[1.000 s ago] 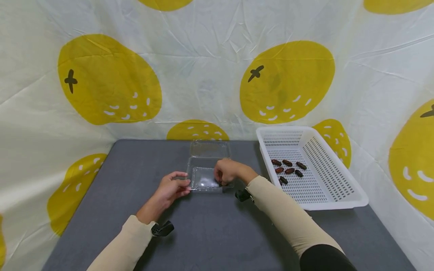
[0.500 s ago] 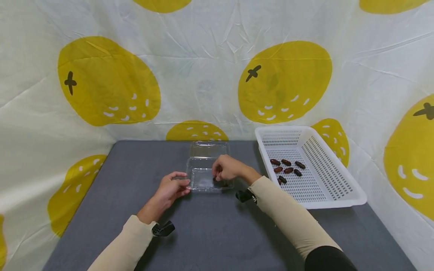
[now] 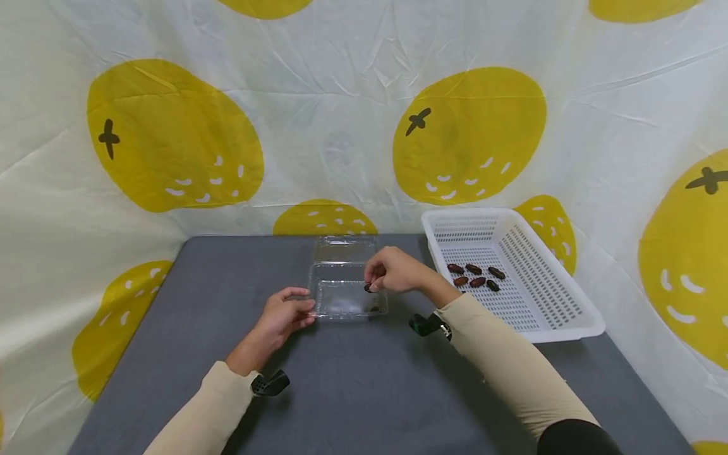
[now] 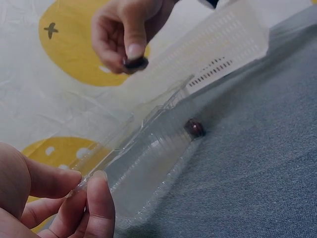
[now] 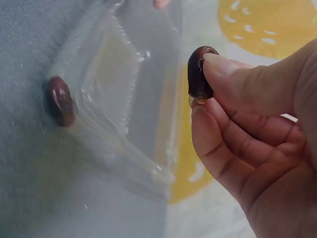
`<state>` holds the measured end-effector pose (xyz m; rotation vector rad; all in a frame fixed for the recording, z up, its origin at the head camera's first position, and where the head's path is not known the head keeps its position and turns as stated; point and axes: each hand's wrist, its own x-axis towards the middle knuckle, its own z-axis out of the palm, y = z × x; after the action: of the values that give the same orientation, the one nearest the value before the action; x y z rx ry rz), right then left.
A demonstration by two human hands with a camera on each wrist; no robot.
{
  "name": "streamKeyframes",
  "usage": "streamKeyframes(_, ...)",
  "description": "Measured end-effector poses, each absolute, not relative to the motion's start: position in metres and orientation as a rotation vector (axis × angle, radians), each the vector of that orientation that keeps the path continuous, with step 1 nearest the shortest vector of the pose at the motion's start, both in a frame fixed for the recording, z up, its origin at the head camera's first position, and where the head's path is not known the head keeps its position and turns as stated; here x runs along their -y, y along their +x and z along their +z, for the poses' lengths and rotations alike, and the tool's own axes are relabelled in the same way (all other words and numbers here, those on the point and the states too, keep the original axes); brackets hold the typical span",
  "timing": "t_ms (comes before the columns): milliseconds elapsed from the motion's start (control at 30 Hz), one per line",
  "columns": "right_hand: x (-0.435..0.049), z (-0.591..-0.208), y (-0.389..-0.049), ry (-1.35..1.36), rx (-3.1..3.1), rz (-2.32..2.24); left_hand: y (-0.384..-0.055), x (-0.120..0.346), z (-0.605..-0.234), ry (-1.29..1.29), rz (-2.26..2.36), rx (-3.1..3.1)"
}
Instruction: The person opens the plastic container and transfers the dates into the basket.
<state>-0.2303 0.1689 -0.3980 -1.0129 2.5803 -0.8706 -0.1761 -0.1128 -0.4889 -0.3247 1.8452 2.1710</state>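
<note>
A clear plastic clamshell container [image 3: 341, 298] rests on the table with its lid [image 3: 345, 250] folded back. My left hand [image 3: 282, 314] pinches the left edge of the container between thumb and fingers. Over the right side of the base, my right hand [image 3: 396, 270] pinches a dark brown date [image 5: 199, 74] between thumb and fingertips. The left wrist view has this held date [image 4: 135, 63] raised above the container's rim. Another date [image 3: 374, 309] lies inside, in the near right corner, and the same date [image 5: 61, 102] shows through the plastic in the right wrist view.
A white perforated plastic basket [image 3: 560, 302] stands at the right, with several dates [image 3: 477, 282] toward its left side. My right forearm crosses in front of its near left corner. A fruit-print curtain [image 3: 324, 139] hangs behind the grey table [image 3: 352, 385].
My right hand has risen from low inside the container and shifted slightly right, carrying a date. The date in the near right corner is now uncovered. My left hand keeps its grip.
</note>
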Motion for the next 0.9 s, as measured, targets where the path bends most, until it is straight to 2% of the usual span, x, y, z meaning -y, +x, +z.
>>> streamKeyframes(300,-0.208,-0.383,-0.223,-0.888,-2.579,-1.020,-0.177,0.115,-0.487,-0.319,2.160,-1.856)
streamKeyframes(900,-0.279,-0.379,-0.214,-0.700,-2.676,-1.029,-0.174,0.116,-0.488,-0.300,2.142,-1.861)
